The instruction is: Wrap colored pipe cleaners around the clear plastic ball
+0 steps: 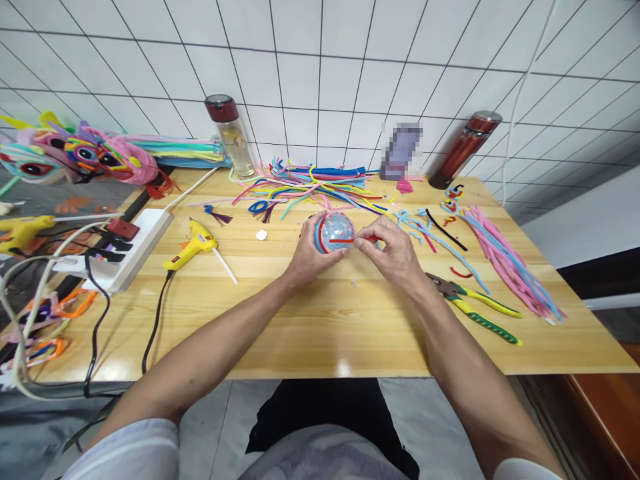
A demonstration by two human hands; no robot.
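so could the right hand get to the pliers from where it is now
Probably yes. The pliers lie bare on the table just right of the right hand, with nothing between, but that hand is pinching a red pipe cleaner.

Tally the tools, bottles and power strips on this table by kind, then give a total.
Glue guns: 2, one on the wood, one far left
Pliers: 1
Bottles: 2, clear and red
Power strip: 1
Total: 6

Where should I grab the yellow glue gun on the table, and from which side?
Take the yellow glue gun by its handle, the lower-left end near the cord, coming from above. It lies flat with the nozzle and glue stick pointing right, so that end stays clear.
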